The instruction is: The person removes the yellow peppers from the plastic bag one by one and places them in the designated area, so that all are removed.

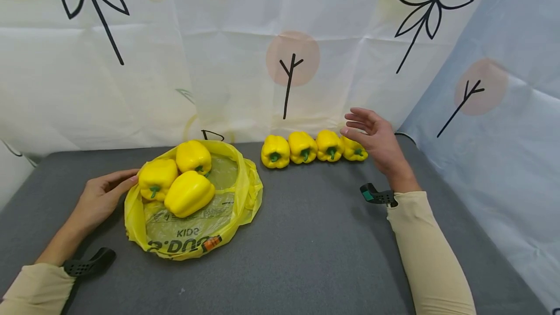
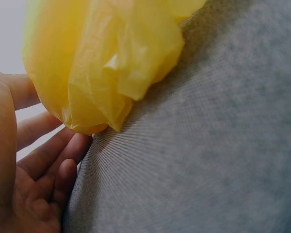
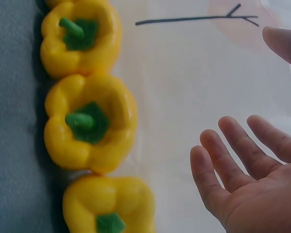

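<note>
Head view shows the left hand (image 1: 102, 198) at the left edge of an open yellow bag (image 1: 250, 193), its fingers loosely extended against the plastic rather than clenched. Inside the bag, toward its left side, 3 yellow peppers (image 1: 190, 194) lie grouped together, and dark lettering (image 1: 185, 245) shows on the film near the front. To the right of the bag, 4 more peppers (image 1: 302, 147) stand in a row along the back of the grey table (image 1: 306, 252), just in front of a patterned cloth (image 1: 227, 77). The right hand (image 1: 379, 142) is released, raised beside the right end of that row. The rightmost pepper (image 1: 355, 150) seems tipped, its stem turned to the right, though the hand hides part of it.

Right wrist view shows the fingers spread and apart from the peppers, whose green stems face away from the cloth. Left wrist view shows fingertips reaching behind the crumpled yellow plastic. Black bands (image 1: 89, 262) circle both wrists, below beige sleeves (image 1: 430, 252).
</note>
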A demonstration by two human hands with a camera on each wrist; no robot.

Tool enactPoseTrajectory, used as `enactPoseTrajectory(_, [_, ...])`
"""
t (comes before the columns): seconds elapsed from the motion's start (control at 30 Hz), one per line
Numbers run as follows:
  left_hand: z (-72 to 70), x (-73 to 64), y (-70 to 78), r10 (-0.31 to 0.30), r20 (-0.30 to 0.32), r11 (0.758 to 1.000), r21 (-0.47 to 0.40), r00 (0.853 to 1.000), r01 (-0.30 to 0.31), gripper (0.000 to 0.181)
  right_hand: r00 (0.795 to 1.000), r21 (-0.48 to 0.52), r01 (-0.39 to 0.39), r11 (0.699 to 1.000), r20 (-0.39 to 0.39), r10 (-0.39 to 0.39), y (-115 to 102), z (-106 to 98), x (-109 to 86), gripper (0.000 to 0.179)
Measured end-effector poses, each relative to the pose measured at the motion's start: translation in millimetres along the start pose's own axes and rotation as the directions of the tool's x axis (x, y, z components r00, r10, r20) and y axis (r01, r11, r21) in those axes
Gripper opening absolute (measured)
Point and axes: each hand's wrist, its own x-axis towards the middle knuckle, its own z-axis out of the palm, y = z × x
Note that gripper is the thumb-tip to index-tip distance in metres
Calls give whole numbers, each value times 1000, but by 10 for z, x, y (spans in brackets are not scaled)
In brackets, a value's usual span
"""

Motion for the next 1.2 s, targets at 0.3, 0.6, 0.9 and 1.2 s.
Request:
enactPoseTrajectory(0.3, [0,8,-5,-11,-2,1000,9,1000,11,50,993,2,40,999,109,-40,-93,220,12,63])
enactPoseTrajectory(0.6, [-4,14,-14,-1,-5,1000,1,1000,1,49,987,-5,46,999,156,-45,-160,381,28,65])
enactPoseTrajectory(0.9, [0,13,-18,3,-2,1000,1,1000,-3,50,977,52,88,995,190,-96,-272,556,44,64])
enactPoseTrajectory(1.2, [12,15,-13,-1,-8,1000,4,1000,1,48,958,42,168,985,231,-173,-434,754,34,62])
